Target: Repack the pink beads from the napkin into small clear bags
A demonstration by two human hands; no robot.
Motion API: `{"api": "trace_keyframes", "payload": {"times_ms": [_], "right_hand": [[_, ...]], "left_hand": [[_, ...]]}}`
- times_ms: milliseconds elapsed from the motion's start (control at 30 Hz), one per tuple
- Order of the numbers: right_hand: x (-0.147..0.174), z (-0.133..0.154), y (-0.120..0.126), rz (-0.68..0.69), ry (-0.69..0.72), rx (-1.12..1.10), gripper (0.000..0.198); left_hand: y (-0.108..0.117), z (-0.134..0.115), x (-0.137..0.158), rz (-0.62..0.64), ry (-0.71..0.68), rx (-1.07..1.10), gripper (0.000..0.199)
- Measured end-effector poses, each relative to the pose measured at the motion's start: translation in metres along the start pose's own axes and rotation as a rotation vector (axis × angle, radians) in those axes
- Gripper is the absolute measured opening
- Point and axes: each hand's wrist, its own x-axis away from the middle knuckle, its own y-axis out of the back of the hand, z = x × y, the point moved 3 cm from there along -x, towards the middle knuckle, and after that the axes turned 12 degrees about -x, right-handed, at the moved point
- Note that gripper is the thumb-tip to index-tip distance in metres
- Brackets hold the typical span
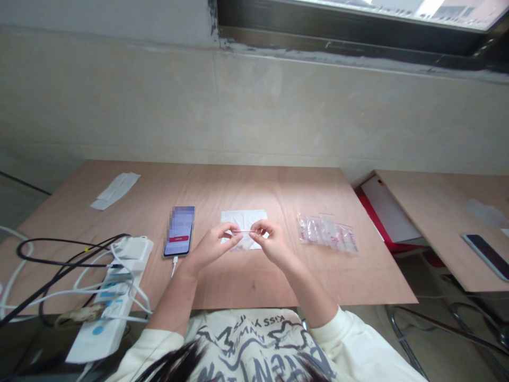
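Fingertips of both my hands pinch the two ends of a small clear zip bag's red-edged top [244, 231]. My left hand [217, 241] grips its left end and my right hand [270, 239] its right end. The bag's see-through body hangs below the red line, hard to make out. Under it on the table lies a white sheet, like a tissue [243, 215]. To the right of my right hand lies a row of several clear zip bags [328, 233] with pinkish-red marks; their contents are too small to tell.
A phone [178, 231] with a charging cable lies left of my left hand. Farther left, a white power strip [115, 297] with tangled cables crosses the table's front edge. A folded white paper [115, 190] lies back left. Another phone [487, 256] sits on the right table.
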Motion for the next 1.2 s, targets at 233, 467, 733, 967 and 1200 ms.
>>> {"api": "trace_keyframes", "payload": {"times_ms": [233, 467, 733, 967, 1200], "right_hand": [[0.009, -0.005, -0.01, 0.053, -0.111, -0.136, 0.009], [0.012, -0.012, -0.002, -0.046, -0.197, -0.207, 0.013], [0.007, -0.017, 0.007, -0.023, -0.31, -0.492, 0.026], [0.006, -0.018, 0.005, 0.02, -0.305, -0.463, 0.025], [0.025, -0.045, 0.004, -0.078, -0.259, -0.411, 0.027]], "left_hand": [[-0.009, -0.003, 0.005, -0.078, -0.037, -0.128, 0.02], [-0.009, 0.012, 0.013, -0.059, 0.094, -0.049, 0.022], [-0.003, 0.003, 0.004, 0.043, 0.103, 0.041, 0.024], [0.0, 0.008, -0.003, -0.129, 0.098, 0.016, 0.021], [-0.018, 0.021, 0.001, -0.066, 0.168, 0.153, 0.033]]}}
